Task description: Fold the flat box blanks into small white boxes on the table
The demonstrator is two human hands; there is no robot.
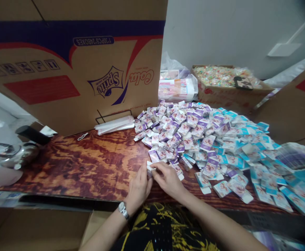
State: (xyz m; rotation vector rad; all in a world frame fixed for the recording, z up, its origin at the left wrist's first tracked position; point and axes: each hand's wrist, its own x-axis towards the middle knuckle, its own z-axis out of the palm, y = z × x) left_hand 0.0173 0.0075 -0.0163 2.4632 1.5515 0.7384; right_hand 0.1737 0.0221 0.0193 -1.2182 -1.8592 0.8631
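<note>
At left, a large carton (63, 69) stands at the rear of the table (84, 160). Near the front edge, the left hand (139, 185) has its fingers closed around a small box (149, 166), apparently steadying it, while the right hand (170, 180) pinches its top; rightward, printed boxes (192, 120) lie heaped, presumably for easy reach.

The left forearm (105, 228) and right forearm (215, 218) slanted inward across the table's (76, 167) near edge. The left hand (139, 184) stood partly on its side, fingers close together and pointing toward the far edge. The right hand (165, 177) arched palm-down beside it, fingers bent in a pinch, its fingertips near the left ones.
</note>
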